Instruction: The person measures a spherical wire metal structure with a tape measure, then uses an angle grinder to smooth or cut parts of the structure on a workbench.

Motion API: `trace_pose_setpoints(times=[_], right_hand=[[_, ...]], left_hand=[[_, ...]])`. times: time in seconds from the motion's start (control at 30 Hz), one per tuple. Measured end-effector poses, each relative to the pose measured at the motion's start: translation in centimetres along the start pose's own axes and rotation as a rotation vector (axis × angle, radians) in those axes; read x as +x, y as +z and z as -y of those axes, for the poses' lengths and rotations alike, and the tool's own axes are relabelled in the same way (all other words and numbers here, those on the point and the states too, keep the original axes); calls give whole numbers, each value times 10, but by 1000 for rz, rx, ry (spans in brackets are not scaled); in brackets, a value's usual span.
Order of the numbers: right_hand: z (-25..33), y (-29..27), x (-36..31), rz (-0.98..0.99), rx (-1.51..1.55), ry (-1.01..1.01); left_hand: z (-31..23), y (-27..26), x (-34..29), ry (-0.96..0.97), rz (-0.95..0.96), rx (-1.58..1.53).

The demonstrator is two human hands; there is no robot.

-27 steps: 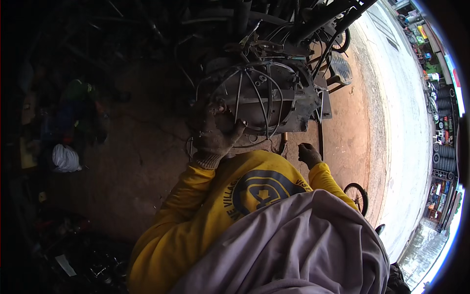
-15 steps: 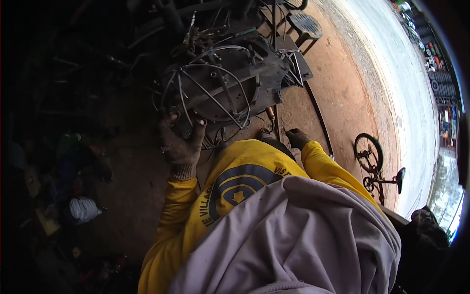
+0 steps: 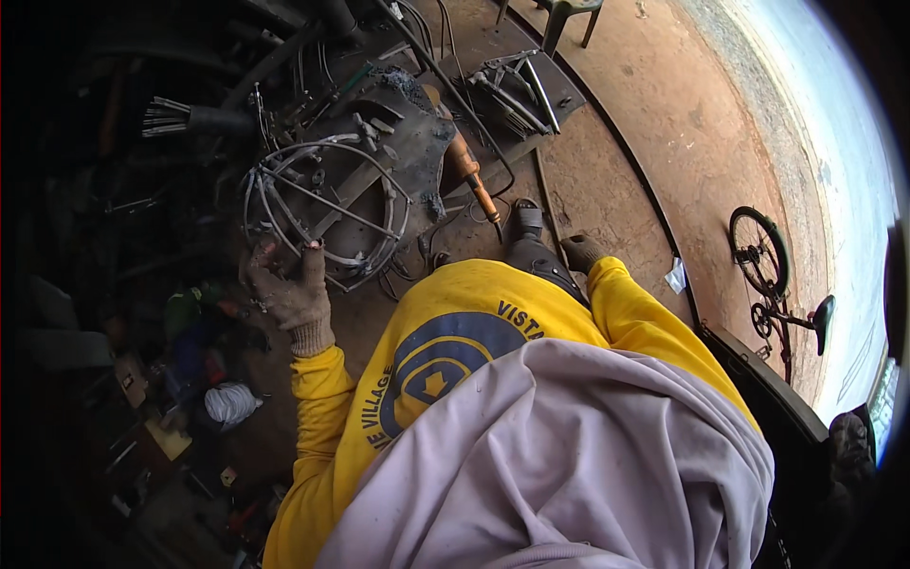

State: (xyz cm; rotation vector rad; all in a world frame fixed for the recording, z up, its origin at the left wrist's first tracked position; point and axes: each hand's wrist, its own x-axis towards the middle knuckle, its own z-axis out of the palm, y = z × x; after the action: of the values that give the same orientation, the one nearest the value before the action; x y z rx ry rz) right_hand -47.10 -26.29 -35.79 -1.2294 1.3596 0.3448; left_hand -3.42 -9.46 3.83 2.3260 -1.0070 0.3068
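My left hand (image 3: pixel 292 292), in a dirty knitted glove, is closed on the near rim of a round metal wire frame (image 3: pixel 327 204). The thumb and fingertips are bare and sit against the rods. Curved and straight rods cross in the frame, which rests at a dark, cluttered metal worktop (image 3: pixel 417 142). My right hand (image 3: pixel 582 251), also gloved, is low beside my right leg with its fingers curled. A thin rod (image 3: pixel 547 194) runs up to it, but whether the hand grips it cannot be made out.
An orange corded power tool (image 3: pixel 466 166) lies at the worktop's right edge. Metal bars (image 3: pixel 519 93) are piled beyond it. A stool (image 3: pixel 566 17) stands far off, a bicycle (image 3: pixel 763 275) at right. A white coiled bundle (image 3: pixel 230 405) lies among clutter at left.
The view has shifted, bringing the orange tool and my sandalled foot into fuller sight. My left hand stays at the wire frame's rim; my right hand remains by my leg.
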Motion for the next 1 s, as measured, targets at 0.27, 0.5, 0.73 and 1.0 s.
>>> trace_pose_setpoints(times=[0.27, 0.5, 0.73, 1.0], right_hand=[[18, -115, -1, -26, -91, 56], [66, -150, 79, 78, -28, -13], [145, -131, 112, 627, 36, -420], [208, -88, 71, 370, -357, -246]], left_hand=[[-7, 42, -2, -143, -125, -185], [-19, 43, 4, -98, -174, 34], [-68, 35, 1, -147, -266, 230], [-85, 37, 0, -454, -74, 262]])
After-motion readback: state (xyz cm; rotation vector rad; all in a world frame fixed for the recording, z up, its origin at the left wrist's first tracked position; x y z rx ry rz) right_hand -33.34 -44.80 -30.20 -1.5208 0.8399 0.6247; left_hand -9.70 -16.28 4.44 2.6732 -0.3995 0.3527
